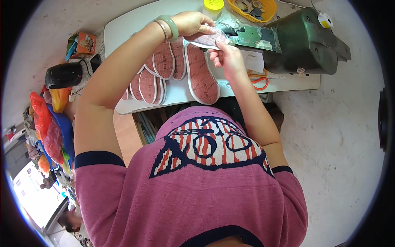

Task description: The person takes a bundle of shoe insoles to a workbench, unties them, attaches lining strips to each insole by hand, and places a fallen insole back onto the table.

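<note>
My left hand (190, 24), with a green bangle and a metal bracelet at the wrist, grips the far edge of a pale pink insole (204, 38). On the same insole's right end, the fingers of my right hand (228, 58) pinch the near edge. That end lies close to the green worn bed of a sewing machine (306, 39); the needle area cannot be made out. Just below my hands a large reddish insole (201, 76) with a white rim lies on the white table (125, 37). More such insoles (163, 61) overlap in a pile to its left.
Orange-handled scissors (260, 81) lie right of my right forearm. Beyond my hands are a yellow-lidded jar (213, 5) and a yellow basket (269, 10) of small items. A black appliance (63, 75), an orange box (86, 43) and plastic bags (51, 136) are leftward. Another person (74, 220) shows lower left.
</note>
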Demonstrator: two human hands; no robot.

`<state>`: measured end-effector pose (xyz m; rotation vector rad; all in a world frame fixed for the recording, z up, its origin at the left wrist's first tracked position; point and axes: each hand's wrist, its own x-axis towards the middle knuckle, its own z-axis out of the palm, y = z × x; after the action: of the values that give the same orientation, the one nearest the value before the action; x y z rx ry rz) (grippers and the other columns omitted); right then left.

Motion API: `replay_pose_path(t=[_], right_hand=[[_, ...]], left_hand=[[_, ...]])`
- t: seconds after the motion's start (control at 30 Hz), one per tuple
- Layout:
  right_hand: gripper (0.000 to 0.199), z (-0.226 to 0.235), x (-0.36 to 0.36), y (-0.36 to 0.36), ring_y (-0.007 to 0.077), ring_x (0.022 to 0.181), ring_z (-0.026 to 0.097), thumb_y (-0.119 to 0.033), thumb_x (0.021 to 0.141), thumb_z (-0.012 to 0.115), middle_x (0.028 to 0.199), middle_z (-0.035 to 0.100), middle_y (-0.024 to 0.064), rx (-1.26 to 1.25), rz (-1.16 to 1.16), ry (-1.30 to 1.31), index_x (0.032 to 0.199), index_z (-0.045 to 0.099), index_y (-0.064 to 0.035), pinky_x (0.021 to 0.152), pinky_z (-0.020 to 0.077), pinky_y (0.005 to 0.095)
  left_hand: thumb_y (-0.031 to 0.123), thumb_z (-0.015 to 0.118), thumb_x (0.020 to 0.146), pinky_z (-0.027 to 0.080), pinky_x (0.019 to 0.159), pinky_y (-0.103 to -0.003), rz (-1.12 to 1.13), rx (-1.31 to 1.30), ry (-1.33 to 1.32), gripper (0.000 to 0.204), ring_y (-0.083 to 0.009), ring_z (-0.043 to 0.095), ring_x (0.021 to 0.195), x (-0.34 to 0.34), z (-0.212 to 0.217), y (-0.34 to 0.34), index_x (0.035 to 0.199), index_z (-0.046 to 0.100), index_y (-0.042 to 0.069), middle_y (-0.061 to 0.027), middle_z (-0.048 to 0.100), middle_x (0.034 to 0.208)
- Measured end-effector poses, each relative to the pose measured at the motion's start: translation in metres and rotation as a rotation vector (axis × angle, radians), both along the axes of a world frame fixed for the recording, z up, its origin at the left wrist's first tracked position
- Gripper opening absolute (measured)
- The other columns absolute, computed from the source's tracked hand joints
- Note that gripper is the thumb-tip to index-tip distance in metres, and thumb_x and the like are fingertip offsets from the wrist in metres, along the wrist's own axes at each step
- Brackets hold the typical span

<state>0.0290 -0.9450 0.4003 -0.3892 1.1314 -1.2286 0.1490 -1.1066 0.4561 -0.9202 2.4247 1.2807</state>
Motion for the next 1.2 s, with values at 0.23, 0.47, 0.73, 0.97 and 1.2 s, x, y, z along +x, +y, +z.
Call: replay_pose_path(t=[0.23,0.47,0.73,0.97,1.2], right_hand=[[0.034,-0.006,-0.013,0.002,0.0083,0.043,0.05,-0.029,0.093,0.05,0.064,0.064,0.0049,-0.048,-0.018,0.265,0.081,0.065,-0.0006,0.044,0.0398,0.0215],[0.024,-0.018,0.009,0.048,0.0094,0.076,0.06,-0.021,0.092,0.055,0.089,0.066,0.0044,-0.127,0.173,0.341,0.101,0.063,-0.0001,0.07,0.0467,0.0236],[0.032,-0.001,0.0,0.096,0.011,0.09,0.06,-0.015,0.092,0.058,0.107,0.062,0.0053,-0.13,-0.002,-0.058,0.119,0.053,0.0019,0.082,0.047,0.0252],[0.03,-0.011,-0.018,0.068,0.0106,0.092,0.061,-0.016,0.093,0.056,0.105,0.064,0.0057,-0.178,-0.061,-0.086,0.118,0.055,0.002,0.082,0.0471,0.0249],[0.03,-0.011,-0.016,0.044,0.011,0.091,0.061,-0.017,0.093,0.057,0.104,0.064,0.0052,-0.159,-0.118,-0.056,0.117,0.056,0.002,0.083,0.0467,0.0245]], left_hand=[[0.041,0.056,0.091,0.047,0.085,-0.038,0.106,-0.241,0.125,0.044,-0.0305,0.063,0.095,0.01,-0.018,0.028,0.122,0.058,0.009,-0.0175,0.066,0.103],[0.039,0.06,0.09,0.05,0.069,-0.035,0.258,-0.339,0.295,0.054,-0.0226,0.065,0.075,0.009,-0.04,0.053,0.125,0.051,-0.001,-0.0173,0.067,0.083],[0.043,0.064,0.085,0.051,0.068,-0.037,0.387,-0.375,0.21,0.058,-0.0264,0.067,0.078,0.001,-0.036,0.049,0.12,0.052,-0.001,-0.019,0.068,0.088],[0.045,0.066,0.083,0.052,0.071,-0.036,0.469,-0.397,0.258,0.06,-0.0266,0.067,0.079,-0.005,-0.047,0.023,0.116,0.053,-0.004,-0.0184,0.067,0.088],[0.042,0.069,0.082,0.052,0.074,-0.034,0.556,-0.322,0.37,0.062,-0.0264,0.067,0.082,0.0,-0.062,-0.002,0.118,0.052,-0.006,-0.0168,0.068,0.093]])
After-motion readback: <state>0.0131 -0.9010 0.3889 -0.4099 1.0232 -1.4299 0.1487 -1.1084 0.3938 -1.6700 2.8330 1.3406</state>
